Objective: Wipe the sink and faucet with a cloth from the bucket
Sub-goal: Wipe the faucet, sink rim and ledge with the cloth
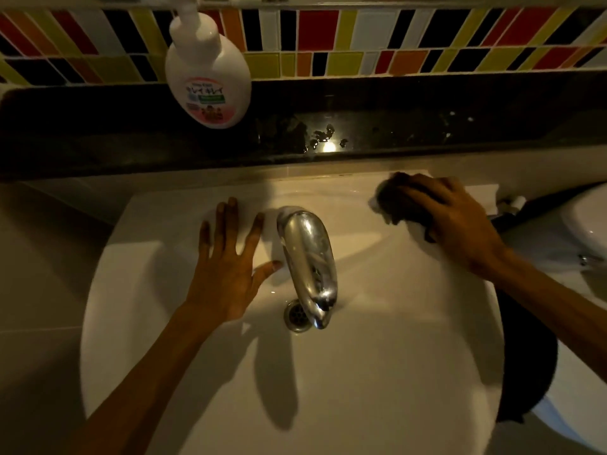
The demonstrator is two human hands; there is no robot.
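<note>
A white round sink (377, 372) fills the lower view, with a chrome faucet (307, 257) over its drain (295, 315). My left hand (226, 267) lies flat with fingers spread on the sink's back ledge, just left of the faucet. My right hand (456, 221) presses a dark cloth (399, 201) onto the sink's back right corner, fingers curled over it. Foam shows at the cloth's edge. The bucket is out of view.
A white pump soap bottle (208, 70) stands on the dark wet counter shelf (361, 126) behind the sink. Coloured mosaic tiles (394, 37) cover the wall. A white toilet (588, 224) with a dark seat sits close to the right.
</note>
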